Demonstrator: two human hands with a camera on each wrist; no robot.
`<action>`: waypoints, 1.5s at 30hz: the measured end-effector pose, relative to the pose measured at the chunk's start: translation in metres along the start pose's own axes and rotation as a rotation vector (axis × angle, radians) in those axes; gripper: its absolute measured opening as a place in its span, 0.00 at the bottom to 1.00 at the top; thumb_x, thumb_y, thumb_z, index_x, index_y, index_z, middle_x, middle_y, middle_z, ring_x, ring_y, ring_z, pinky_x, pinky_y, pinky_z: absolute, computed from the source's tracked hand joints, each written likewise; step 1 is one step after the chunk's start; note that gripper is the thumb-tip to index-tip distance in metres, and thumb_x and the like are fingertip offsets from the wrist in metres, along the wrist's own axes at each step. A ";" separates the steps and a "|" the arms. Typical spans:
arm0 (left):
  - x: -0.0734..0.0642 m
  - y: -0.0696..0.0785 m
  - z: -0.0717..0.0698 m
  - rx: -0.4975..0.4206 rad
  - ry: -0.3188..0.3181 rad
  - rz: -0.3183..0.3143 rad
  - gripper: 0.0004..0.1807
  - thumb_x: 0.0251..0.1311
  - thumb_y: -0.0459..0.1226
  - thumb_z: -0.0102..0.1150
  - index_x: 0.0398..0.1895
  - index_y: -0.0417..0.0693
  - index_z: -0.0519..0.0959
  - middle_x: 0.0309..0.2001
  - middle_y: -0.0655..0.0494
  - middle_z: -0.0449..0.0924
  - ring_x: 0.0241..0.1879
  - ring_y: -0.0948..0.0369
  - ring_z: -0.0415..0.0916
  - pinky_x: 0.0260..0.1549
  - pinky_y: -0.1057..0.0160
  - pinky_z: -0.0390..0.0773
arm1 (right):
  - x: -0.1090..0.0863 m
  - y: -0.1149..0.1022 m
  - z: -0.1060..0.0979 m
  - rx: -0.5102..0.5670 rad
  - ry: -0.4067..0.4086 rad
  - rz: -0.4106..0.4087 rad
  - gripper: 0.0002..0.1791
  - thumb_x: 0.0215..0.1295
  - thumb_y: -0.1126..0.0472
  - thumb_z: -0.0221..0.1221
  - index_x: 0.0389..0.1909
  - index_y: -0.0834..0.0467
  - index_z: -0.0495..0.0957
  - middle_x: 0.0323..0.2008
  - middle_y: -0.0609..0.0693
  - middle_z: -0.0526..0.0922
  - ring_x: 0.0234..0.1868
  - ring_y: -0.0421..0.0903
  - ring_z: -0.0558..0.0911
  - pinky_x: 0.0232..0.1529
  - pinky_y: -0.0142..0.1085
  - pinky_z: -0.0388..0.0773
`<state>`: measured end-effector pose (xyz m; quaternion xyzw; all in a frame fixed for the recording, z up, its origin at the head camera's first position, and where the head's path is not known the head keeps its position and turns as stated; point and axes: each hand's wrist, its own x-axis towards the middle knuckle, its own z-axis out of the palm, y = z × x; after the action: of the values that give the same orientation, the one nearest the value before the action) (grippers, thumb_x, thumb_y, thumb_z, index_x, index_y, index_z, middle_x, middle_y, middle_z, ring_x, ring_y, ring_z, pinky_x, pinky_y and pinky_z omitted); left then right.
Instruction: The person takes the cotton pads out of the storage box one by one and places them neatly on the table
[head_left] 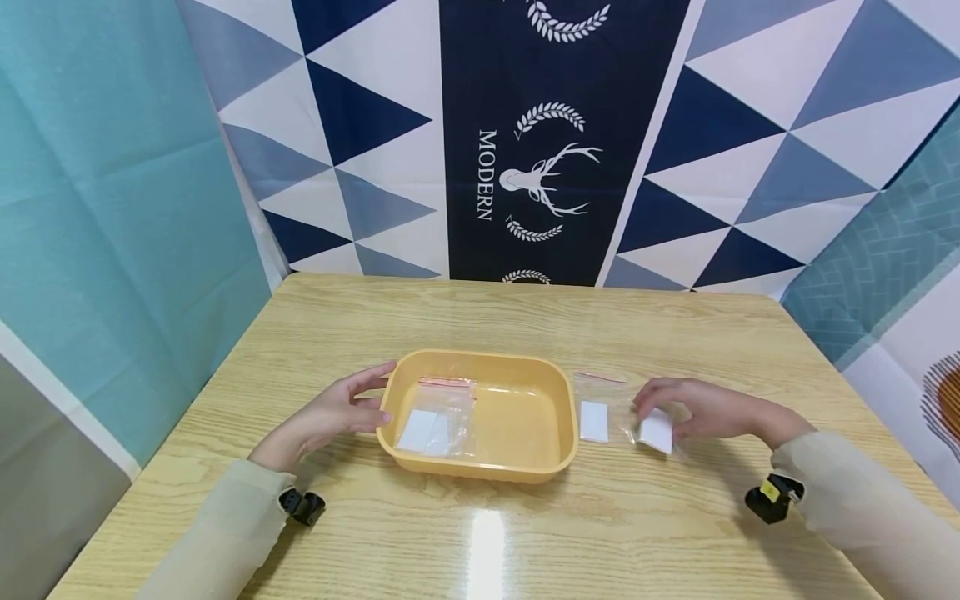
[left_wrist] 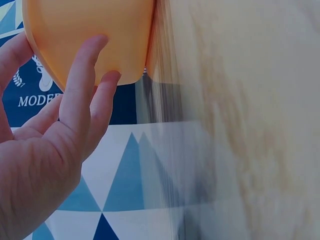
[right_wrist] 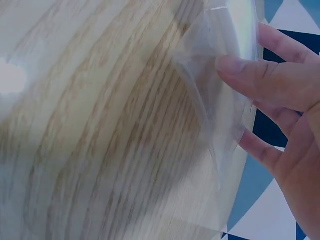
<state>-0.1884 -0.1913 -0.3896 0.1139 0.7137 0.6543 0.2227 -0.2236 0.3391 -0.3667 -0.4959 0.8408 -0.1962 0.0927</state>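
Observation:
A shallow yellow plastic tray [head_left: 517,475] stands on the table, with clear zip bags [head_left: 457,408] holding white cards lying in its left part. My left hand [head_left: 348,404] is at the tray's left end, fingers spread and relaxed. In the left wrist view, its fingertips [left_wrist: 100,42] lie against the tray's outer wall. My right hand [head_left: 697,408] pinches a clear plastic bag [right_wrist: 220,95] between thumb and fingers. A white card [head_left: 657,431] shows in that bag. Just left of it, another zip bag with a white card [head_left: 594,421] lies beside the tray.
The light wood table [head_left: 360,317] runs back to a patterned cloth [head_left: 555,167] with triangles and a deer head. Teal cloth [head_left: 112,208] hangs on the left. A round brown item [head_left: 948,400] is partly visible at the right edge.

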 end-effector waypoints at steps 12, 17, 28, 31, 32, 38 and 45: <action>0.001 -0.002 -0.001 -0.008 -0.003 0.007 0.45 0.54 0.31 0.65 0.73 0.47 0.51 0.66 0.35 0.54 0.57 0.43 0.67 0.44 0.54 0.78 | 0.002 0.012 0.008 -0.013 -0.012 0.016 0.29 0.41 0.79 0.65 0.43 0.47 0.79 0.51 0.55 0.73 0.52 0.50 0.71 0.52 0.27 0.67; 0.002 -0.002 0.000 -0.006 0.004 0.003 0.46 0.53 0.31 0.66 0.72 0.47 0.52 0.66 0.35 0.54 0.57 0.43 0.66 0.44 0.54 0.78 | 0.002 0.015 0.012 -0.021 -0.011 0.047 0.33 0.40 0.82 0.63 0.42 0.44 0.80 0.50 0.54 0.71 0.52 0.48 0.69 0.51 0.27 0.68; 0.001 -0.002 -0.001 -0.009 -0.005 0.012 0.46 0.52 0.31 0.66 0.73 0.47 0.51 0.65 0.34 0.54 0.56 0.44 0.68 0.43 0.53 0.79 | 0.003 0.017 0.012 0.019 -0.008 0.018 0.33 0.40 0.84 0.62 0.42 0.46 0.80 0.48 0.53 0.73 0.50 0.47 0.70 0.50 0.28 0.69; 0.002 -0.002 -0.001 -0.012 -0.007 0.013 0.46 0.52 0.31 0.66 0.73 0.47 0.51 0.65 0.34 0.54 0.56 0.44 0.68 0.43 0.53 0.79 | 0.003 0.017 0.012 0.018 0.002 0.007 0.34 0.39 0.85 0.61 0.42 0.46 0.80 0.48 0.53 0.74 0.50 0.47 0.71 0.51 0.27 0.68; 0.002 -0.001 -0.001 -0.012 -0.008 0.012 0.46 0.53 0.31 0.66 0.73 0.46 0.51 0.65 0.34 0.54 0.56 0.44 0.68 0.43 0.53 0.79 | 0.003 0.017 0.012 0.019 0.007 0.006 0.34 0.39 0.86 0.60 0.42 0.47 0.79 0.48 0.53 0.74 0.50 0.48 0.71 0.51 0.26 0.68; 0.001 0.000 0.000 -0.008 -0.004 0.013 0.46 0.53 0.31 0.66 0.73 0.46 0.51 0.65 0.34 0.54 0.56 0.44 0.67 0.44 0.53 0.78 | 0.003 0.014 0.007 0.026 0.034 0.016 0.35 0.37 0.86 0.58 0.45 0.51 0.78 0.47 0.51 0.75 0.51 0.44 0.72 0.50 0.26 0.69; 0.001 0.000 0.001 -0.005 0.008 0.011 0.45 0.53 0.30 0.65 0.72 0.46 0.52 0.65 0.35 0.55 0.57 0.44 0.67 0.44 0.53 0.78 | 0.008 0.009 -0.008 0.060 0.085 -0.037 0.30 0.41 0.82 0.62 0.48 0.56 0.77 0.48 0.51 0.76 0.52 0.41 0.72 0.54 0.21 0.62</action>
<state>-0.1890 -0.1904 -0.3903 0.1146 0.7123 0.6576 0.2168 -0.2380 0.3379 -0.3631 -0.4997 0.8283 -0.2441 0.0682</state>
